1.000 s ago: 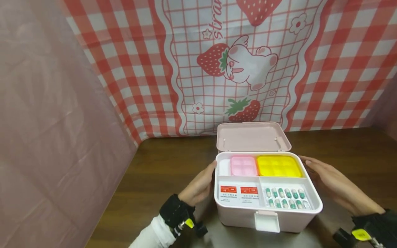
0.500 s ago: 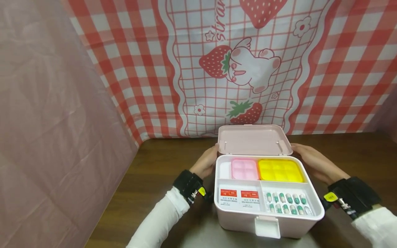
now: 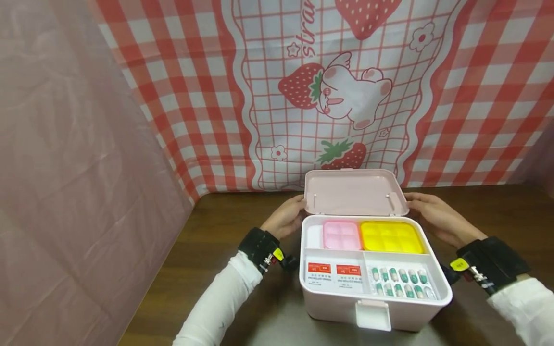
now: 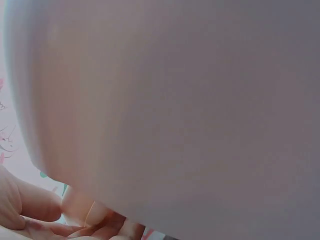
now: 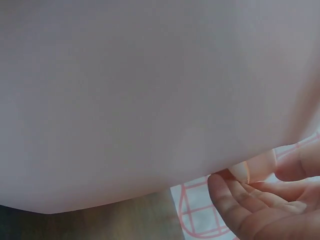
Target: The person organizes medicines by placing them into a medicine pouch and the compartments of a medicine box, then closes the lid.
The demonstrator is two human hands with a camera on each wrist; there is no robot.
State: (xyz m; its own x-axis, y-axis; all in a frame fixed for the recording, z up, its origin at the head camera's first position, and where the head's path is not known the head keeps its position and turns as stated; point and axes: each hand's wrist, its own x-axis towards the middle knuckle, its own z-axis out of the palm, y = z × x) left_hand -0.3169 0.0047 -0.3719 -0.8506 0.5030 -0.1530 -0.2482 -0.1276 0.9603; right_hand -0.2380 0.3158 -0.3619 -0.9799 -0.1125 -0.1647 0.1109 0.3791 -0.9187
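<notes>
A pale pink medicine box (image 3: 329, 306) stands on the table with its lid (image 3: 352, 191) swung back. My left hand (image 3: 283, 217) holds the lid's left edge, and my right hand (image 3: 439, 217) holds its right edge. In the wrist views the box's side wall (image 4: 175, 115) fills most of the picture; left fingers (image 4: 42, 202) and right fingers (image 5: 227, 197) pinch the lid beyond it. Inside the box's white tray lie a pink pill case (image 3: 342, 235), a yellow pill case (image 3: 391, 237), cotton pad packets (image 3: 319, 278) and a blister pack of green-and-white capsules (image 3: 402, 283).
A white latch (image 3: 373, 315) hangs from the box's front. Behind the brown wooden table (image 3: 225, 221) hangs a red checked strawberry cloth (image 3: 268, 120), close to the lid. Pinkish fabric (image 3: 86, 168) covers the left side.
Both hands have moved back from the box's sides to the lid's edges and taken hold of it. The lid has tipped up slightly in the last half second.
</notes>
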